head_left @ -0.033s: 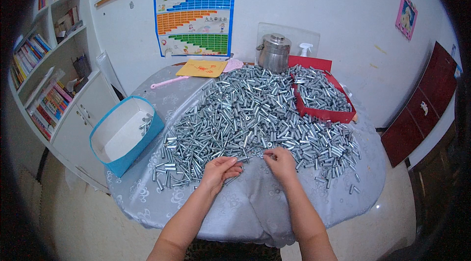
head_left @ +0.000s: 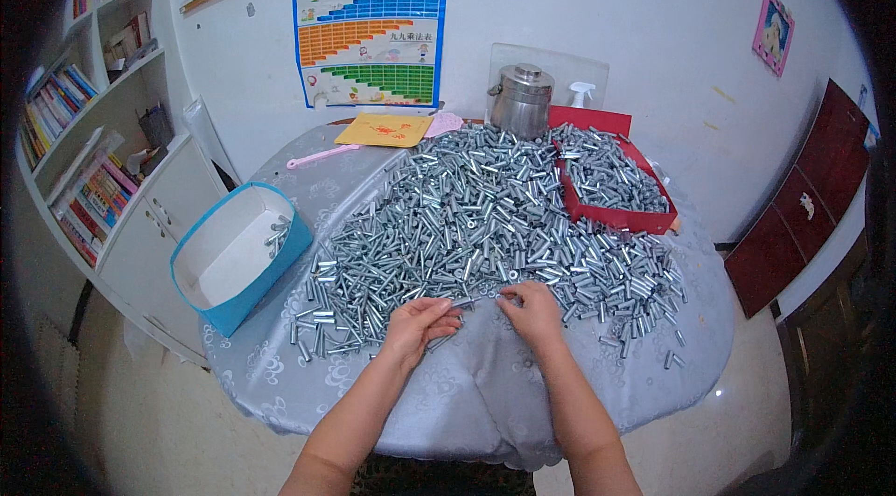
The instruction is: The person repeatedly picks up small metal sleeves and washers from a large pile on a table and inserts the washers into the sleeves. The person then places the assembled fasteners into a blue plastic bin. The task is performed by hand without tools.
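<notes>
A huge heap of silver metal pieces [head_left: 467, 216], thin rods mostly at its left and thicker short tubes at its right, covers the middle of the table. At the heap's near edge, my left hand [head_left: 417, 326] pinches a thin silver metal rod [head_left: 464, 302] between thumb and forefinger, its end pointing right. My right hand [head_left: 532, 311] is a short way to the right of it. Its thumb and forefinger are pressed together near the rod's end; what they hold, if anything, is too small to make out.
A blue box [head_left: 241, 272] with a few metal pieces stands at the left. A red box [head_left: 621, 222] full of them sits at the back right. Behind are a steel pot [head_left: 521, 104], a yellow envelope [head_left: 384, 130] and a pink fly swatter [head_left: 322, 156]. The grey tablecloth [head_left: 467, 403] hangs over the near edge.
My right hand's fingertips have shifted very slightly left, toward the rod. My left hand and everything else look the same.
</notes>
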`<action>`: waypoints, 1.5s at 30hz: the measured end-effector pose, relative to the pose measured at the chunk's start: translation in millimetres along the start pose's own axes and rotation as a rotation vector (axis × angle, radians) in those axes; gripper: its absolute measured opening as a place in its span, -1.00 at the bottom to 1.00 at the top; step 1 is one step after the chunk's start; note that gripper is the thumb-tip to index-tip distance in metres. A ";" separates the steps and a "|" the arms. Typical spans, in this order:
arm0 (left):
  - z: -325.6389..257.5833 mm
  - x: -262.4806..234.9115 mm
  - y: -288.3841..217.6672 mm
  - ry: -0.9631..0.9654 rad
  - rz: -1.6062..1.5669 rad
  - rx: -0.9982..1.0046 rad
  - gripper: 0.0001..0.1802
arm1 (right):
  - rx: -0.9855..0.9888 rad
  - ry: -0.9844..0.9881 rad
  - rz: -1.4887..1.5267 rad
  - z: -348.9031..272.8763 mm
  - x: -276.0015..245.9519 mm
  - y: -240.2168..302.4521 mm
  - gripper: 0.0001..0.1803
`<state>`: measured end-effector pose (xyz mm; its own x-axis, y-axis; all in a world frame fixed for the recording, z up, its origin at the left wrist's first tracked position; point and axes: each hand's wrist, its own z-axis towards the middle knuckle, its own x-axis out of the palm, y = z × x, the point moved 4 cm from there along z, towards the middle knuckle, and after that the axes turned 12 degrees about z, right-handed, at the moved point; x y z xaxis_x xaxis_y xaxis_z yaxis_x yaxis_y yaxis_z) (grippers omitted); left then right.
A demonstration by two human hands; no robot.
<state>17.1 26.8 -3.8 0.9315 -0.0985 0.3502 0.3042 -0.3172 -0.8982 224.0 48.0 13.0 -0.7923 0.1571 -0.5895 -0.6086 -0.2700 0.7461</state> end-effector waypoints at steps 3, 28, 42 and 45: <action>-0.8 0.7 -1.1 0.003 -0.001 -0.001 -0.75 | -0.015 0.032 -0.127 -1.4 6.9 1.5 -0.77; 1.1 -0.5 1.1 0.007 0.070 0.028 -0.81 | 0.166 0.233 0.900 -9.0 16.9 27.8 -0.86; 1.3 -2.1 -1.3 -0.090 0.022 0.130 -0.83 | 0.218 0.240 0.900 -9.7 23.4 17.1 -0.62; 0.6 -1.3 -1.7 -0.102 0.028 0.134 -0.83 | 0.184 0.259 0.892 -8.5 20.4 26.6 -0.61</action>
<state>15.4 28.1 -2.9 0.9533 -0.0074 0.3018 0.2952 -0.1861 -0.9371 192.0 35.9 18.1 -0.9479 -0.2573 0.1879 0.2026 -0.0315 0.9788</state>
